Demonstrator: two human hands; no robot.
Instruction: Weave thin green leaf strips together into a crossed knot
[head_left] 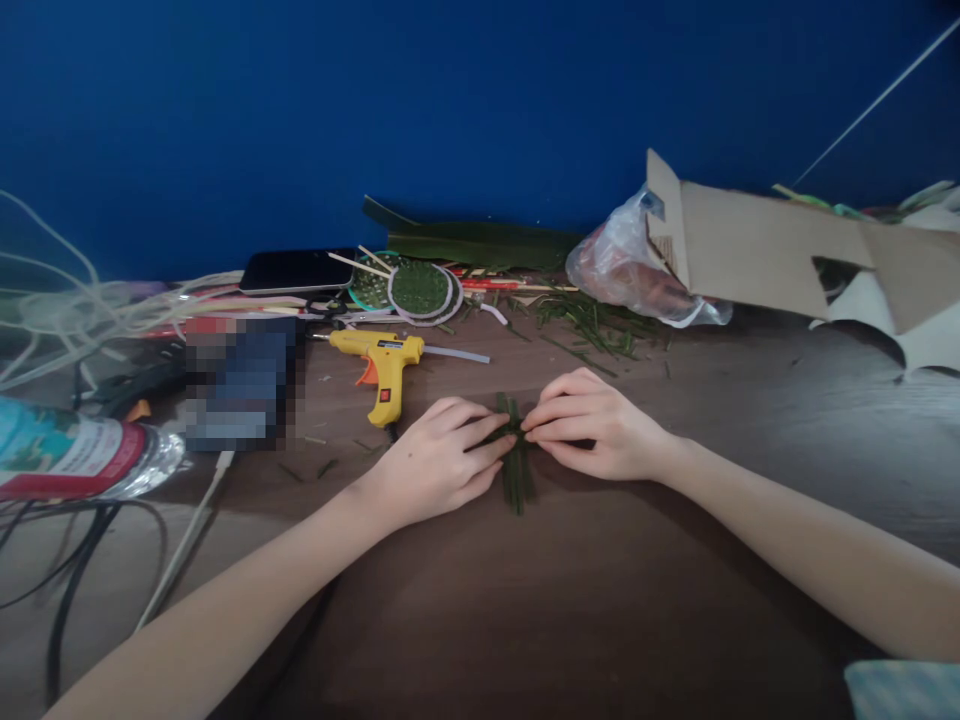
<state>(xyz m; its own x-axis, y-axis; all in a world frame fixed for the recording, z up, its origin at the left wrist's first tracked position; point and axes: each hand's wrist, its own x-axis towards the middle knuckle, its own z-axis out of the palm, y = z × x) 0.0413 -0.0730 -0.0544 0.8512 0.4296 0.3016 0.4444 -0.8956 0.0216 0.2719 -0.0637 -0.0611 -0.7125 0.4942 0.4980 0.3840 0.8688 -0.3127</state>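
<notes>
Narrow green leaf strips (514, 482) lie side by side on the dark wooden table, running away from me, with a cross strip partly hidden under my fingers. My left hand (446, 455) comes from the left, its fingertips pinching the strips near their middle. From the other side my right hand (600, 425) has its thumb and fingers closed at the strips' right edge. The two hands nearly meet over the strips. Behind my left hand lies a yellow glue gun (386, 370) with an orange trigger and a glue stick poking out its back.
Leaf scraps (600, 325), a long leaf (480, 243) and round green woven pieces (421, 290) lie at the back near a black phone (296, 270). A plastic bottle (82, 450), cables and a blurred-out device stand left. Cardboard (765, 245) and a plastic bag (622, 255) sit back right.
</notes>
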